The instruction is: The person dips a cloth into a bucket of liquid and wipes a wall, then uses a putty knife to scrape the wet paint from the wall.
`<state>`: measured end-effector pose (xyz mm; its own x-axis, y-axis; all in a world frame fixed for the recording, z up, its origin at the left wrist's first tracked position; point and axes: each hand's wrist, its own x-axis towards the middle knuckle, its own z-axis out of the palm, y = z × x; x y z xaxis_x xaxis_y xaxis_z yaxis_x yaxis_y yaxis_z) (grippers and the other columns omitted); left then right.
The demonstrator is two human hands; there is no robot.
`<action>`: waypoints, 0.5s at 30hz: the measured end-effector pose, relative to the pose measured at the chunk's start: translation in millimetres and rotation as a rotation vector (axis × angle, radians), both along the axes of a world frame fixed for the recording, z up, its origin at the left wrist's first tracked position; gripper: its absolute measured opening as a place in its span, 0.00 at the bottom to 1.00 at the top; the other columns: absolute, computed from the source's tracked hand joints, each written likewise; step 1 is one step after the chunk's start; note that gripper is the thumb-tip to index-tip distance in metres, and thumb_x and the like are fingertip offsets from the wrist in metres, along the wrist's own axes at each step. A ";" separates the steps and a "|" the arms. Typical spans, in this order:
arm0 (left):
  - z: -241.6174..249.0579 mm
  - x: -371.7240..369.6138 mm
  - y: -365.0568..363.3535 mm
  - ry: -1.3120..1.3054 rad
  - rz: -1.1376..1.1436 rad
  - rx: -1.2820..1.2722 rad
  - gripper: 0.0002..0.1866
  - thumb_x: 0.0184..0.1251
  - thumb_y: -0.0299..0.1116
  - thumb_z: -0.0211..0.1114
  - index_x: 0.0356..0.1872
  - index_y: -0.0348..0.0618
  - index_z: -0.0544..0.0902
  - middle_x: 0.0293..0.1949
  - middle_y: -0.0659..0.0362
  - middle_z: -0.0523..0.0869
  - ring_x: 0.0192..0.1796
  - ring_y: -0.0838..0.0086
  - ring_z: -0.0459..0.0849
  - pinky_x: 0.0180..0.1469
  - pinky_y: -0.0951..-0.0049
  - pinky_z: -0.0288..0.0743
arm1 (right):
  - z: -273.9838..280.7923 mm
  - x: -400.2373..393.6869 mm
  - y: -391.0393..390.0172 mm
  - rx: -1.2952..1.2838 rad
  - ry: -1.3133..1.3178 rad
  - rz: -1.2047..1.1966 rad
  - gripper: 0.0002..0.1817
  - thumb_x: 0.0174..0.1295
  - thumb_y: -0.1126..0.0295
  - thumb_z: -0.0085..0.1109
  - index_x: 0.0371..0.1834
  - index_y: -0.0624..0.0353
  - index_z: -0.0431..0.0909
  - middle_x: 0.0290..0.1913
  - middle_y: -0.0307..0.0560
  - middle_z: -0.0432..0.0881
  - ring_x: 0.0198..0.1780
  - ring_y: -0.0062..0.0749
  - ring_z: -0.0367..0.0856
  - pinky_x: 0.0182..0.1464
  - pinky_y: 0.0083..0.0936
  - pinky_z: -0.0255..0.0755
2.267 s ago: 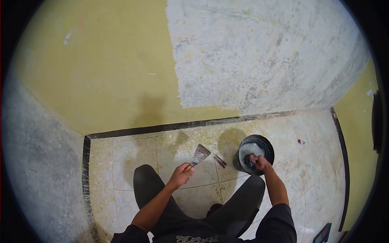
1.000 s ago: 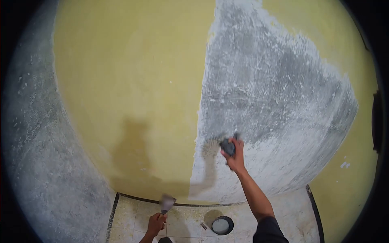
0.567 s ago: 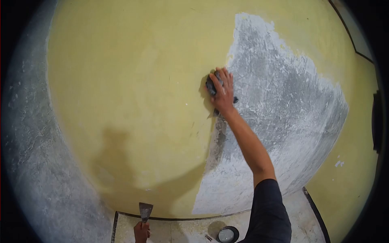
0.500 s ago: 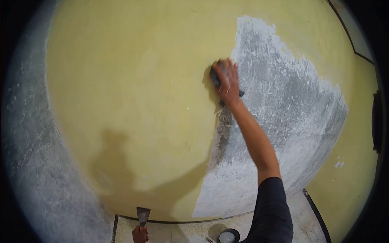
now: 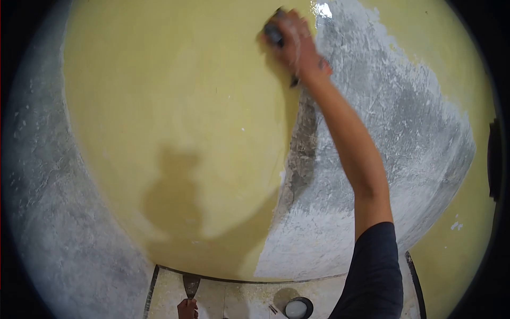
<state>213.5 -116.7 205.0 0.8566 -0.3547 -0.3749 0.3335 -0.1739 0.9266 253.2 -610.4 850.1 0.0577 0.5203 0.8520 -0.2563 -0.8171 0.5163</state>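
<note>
My right hand (image 5: 300,45), a little blurred, presses a dark rag (image 5: 274,33) to the yellow painted wall (image 5: 212,64). This is high up, beside the left edge of a bare grey patch (image 5: 366,90). Dark ends of the rag poke out below the palm. Down at the bottom left, my left hand (image 5: 187,308) is closed around the handle of a putty knife (image 5: 191,286), its wide blade pointing up near the wall's base. A wet shine shows on the patch's top left corner, and the strip under my right wrist looks darker.
On the floor (image 5: 239,303) stands a dark bowl (image 5: 298,307) with whitish liquid, with small thin sticks (image 5: 273,309) beside it. A grey wall (image 5: 69,212) curves up along the left. Black edging (image 5: 223,278) runs along the wall's foot. A dark object (image 5: 494,159) is at the far right.
My right hand has moved up the wall with the rag. A shiny wet spot now shows at the top of the grey patch, and the darker strip reaches higher. My left hand keeps the putty knife.
</note>
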 end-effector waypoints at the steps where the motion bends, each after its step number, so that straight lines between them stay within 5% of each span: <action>1: -4.4 -5.7 -0.6 0.003 -0.004 -0.003 0.15 0.75 0.41 0.62 0.30 0.42 0.77 0.20 0.62 0.73 0.14 0.79 0.66 0.17 0.72 0.59 | -31.0 2.0 6.5 0.046 0.159 0.025 0.26 0.57 0.61 0.69 0.59 0.53 0.78 0.66 0.54 0.75 0.72 0.62 0.65 0.73 0.56 0.58; 4: -29.5 -14.7 -2.1 0.035 0.005 -0.015 0.15 0.74 0.40 0.64 0.30 0.40 0.77 0.19 0.61 0.75 0.13 0.78 0.69 0.15 0.73 0.62 | -159.4 15.1 16.6 0.044 0.405 0.017 0.35 0.52 0.62 0.59 0.67 0.55 0.71 0.78 0.58 0.60 0.81 0.61 0.50 0.79 0.61 0.47; 6: -37.3 -28.1 6.8 0.066 0.012 -0.009 0.14 0.72 0.38 0.65 0.30 0.38 0.78 0.19 0.60 0.76 0.12 0.78 0.71 0.12 0.73 0.64 | -233.9 3.0 43.4 0.086 0.786 -0.062 0.32 0.55 0.65 0.57 0.68 0.57 0.70 0.78 0.60 0.59 0.81 0.61 0.50 0.79 0.60 0.48; 9: -29.5 -40.1 12.3 0.073 0.024 -0.026 0.13 0.71 0.36 0.64 0.30 0.38 0.78 0.19 0.60 0.77 0.11 0.78 0.71 0.12 0.74 0.62 | -322.0 16.1 39.9 -0.060 0.823 -0.021 0.27 0.58 0.69 0.54 0.65 0.56 0.72 0.77 0.59 0.61 0.80 0.57 0.54 0.79 0.53 0.50; 12: -33.6 -43.2 37.8 0.009 0.016 0.019 0.16 0.75 0.41 0.62 0.29 0.42 0.78 0.19 0.62 0.73 0.14 0.78 0.66 0.17 0.71 0.59 | -278.2 4.2 41.4 -0.063 0.797 -0.098 0.23 0.62 0.70 0.52 0.63 0.55 0.74 0.77 0.57 0.62 0.80 0.56 0.56 0.79 0.54 0.48; 15: -36.2 -36.0 71.3 0.035 0.092 -0.014 0.17 0.75 0.42 0.62 0.28 0.42 0.77 0.18 0.61 0.72 0.13 0.78 0.66 0.17 0.70 0.58 | -180.4 14.6 26.9 0.098 0.442 0.115 0.20 0.65 0.69 0.53 0.61 0.57 0.75 0.73 0.57 0.68 0.78 0.55 0.59 0.79 0.50 0.48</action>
<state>177.5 -45.4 168.8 0.8722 -0.2802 -0.4010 0.3801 -0.1280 0.9160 267.9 -583.5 669.6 0.3731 0.4629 0.8040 0.0664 -0.8777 0.4746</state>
